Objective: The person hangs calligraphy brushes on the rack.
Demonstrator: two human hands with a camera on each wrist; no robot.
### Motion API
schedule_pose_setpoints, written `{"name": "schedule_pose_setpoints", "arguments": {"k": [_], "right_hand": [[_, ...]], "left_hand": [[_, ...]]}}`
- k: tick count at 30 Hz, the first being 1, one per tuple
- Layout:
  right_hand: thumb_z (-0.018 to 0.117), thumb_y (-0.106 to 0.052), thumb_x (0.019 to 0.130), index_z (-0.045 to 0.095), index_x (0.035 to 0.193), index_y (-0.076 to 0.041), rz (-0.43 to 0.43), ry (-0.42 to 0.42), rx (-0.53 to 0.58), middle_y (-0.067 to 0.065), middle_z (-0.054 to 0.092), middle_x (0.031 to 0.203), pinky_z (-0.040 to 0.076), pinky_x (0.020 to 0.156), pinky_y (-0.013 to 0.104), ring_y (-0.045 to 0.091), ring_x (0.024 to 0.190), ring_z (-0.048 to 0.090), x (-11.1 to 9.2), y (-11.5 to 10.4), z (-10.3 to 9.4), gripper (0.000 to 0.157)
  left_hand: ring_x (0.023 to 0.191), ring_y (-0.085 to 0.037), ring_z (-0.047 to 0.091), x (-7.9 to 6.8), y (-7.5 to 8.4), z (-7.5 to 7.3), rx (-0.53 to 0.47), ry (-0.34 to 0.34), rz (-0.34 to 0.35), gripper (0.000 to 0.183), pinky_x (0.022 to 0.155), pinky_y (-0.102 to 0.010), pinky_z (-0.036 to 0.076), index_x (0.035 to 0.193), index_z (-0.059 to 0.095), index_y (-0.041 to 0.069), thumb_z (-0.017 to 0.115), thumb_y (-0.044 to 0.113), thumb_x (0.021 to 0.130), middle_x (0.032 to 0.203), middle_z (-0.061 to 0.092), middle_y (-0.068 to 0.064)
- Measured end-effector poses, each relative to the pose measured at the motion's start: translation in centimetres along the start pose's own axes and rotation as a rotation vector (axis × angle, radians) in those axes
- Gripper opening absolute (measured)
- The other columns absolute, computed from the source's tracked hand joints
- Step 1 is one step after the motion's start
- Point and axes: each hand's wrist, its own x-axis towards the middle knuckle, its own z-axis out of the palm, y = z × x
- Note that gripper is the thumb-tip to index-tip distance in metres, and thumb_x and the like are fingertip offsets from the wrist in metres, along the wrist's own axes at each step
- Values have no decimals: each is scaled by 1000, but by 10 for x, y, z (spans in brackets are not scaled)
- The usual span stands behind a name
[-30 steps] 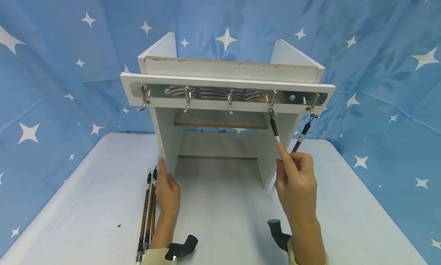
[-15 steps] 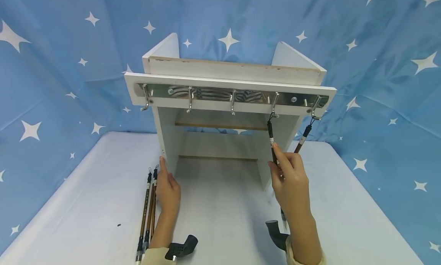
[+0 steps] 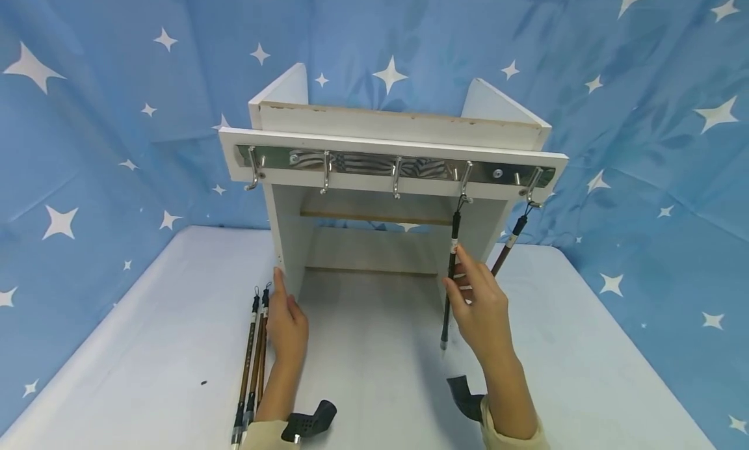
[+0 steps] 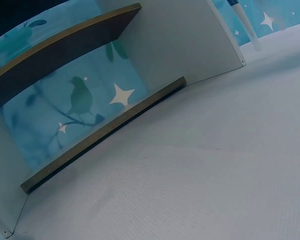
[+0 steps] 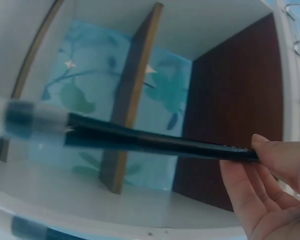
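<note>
Head view, right of centre in the frame: the dark brush [image 3: 452, 264] hung by its cord loop [image 3: 460, 203] from the second hook from the right [image 3: 466, 179], lower end above the tabletop [image 3: 374, 378], and the right-hand grip [image 3: 481, 310] pinched it, narrow and light, thumb and fingers on the upper handle. Over at left of centre, the left-hand grip [image 3: 289, 326] held nothing; its forefinger lay straight at the front edge of the white shelf unit [image 3: 400, 121]. Now, the handling! That brush looked light, its handle stiff and likely a touch slippery (it seemed glossy in the right wrist view), while the loop looked soft and apt to slide on metal. Best hold, by my reckoning: the upper handle, near the loop, fingertips only. Any bristles at the blurred lower end were probably delicate, so that was the end to leave alone.
</note>
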Motion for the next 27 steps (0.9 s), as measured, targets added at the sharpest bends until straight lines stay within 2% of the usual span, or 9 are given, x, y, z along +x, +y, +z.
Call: {"name": "schedule_pose_setpoints", "arguments": {"k": [9, 12, 16, 19, 27], "right_hand": [[70, 5, 74, 46, 128, 4, 63, -32, 30, 16, 59, 88, 55, 64, 34, 24, 78, 62, -1, 6, 13, 59], [70, 3, 75, 47, 126, 3, 135, -106, 18, 16, 59, 90, 55, 68, 36, 25, 82, 62, -1, 8, 17, 56], [66, 0, 80, 42, 132, -4, 254, -253, 35, 15, 60, 93, 55, 75, 38, 25, 87, 62, -1, 10, 20, 58], [64, -2, 82, 36, 136, -6, 294, -308, 42, 15, 60, 93, 55, 76, 37, 25, 88, 61, -1, 12, 22, 61], [65, -3, 82, 36, 135, -2, 324, -314, 50, 16, 61, 94, 54, 78, 38, 26, 89, 61, 1, 15, 19, 60]], "left_hand": [[107, -40, 53, 1, 1, -3, -7, -21, -20, 62, 83, -52, 48, 145, 25, 16, 45, -5, 91, 116, 53, -25], [108, -40, 53, 0, 1, -4, -5, -25, -34, 62, 84, -52, 48, 145, 25, 16, 45, -5, 91, 117, 54, -25], [108, -40, 53, -2, 0, -4, -6, -20, -41, 63, 84, -53, 47, 145, 25, 16, 46, -7, 90, 115, 54, -26], [108, -41, 53, -3, 0, -4, -7, -19, -35, 64, 83, -53, 48, 145, 24, 17, 45, -7, 90, 115, 54, -26], [111, -41, 51, 0, 1, -3, -17, -27, -24, 64, 86, -53, 46, 145, 24, 17, 45, -7, 90, 117, 53, -26]]}}
